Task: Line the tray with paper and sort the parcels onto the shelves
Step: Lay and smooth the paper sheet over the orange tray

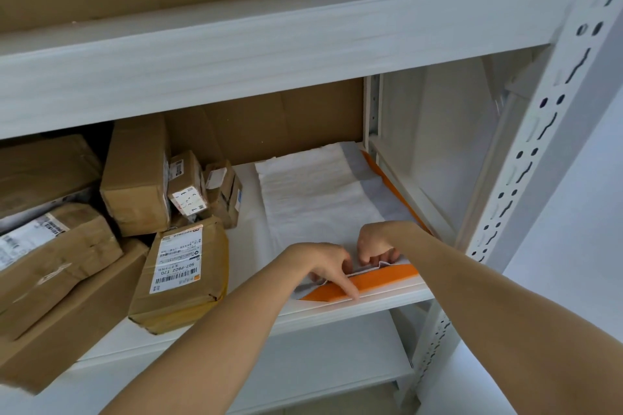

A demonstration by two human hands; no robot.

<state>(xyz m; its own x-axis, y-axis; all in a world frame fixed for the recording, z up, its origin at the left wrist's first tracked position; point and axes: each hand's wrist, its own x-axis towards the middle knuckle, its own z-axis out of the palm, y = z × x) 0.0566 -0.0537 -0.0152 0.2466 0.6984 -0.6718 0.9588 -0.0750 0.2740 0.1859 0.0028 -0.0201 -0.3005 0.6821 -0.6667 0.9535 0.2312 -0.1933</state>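
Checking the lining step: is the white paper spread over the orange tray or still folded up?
Spread: the white paper lies flat over the orange tray; only its edges show.

White shelf [357,305]: parcels [178,266] left, paper-lined orange tray [381,280] right.

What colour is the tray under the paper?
Orange tray, seen at its front edge in the head view.
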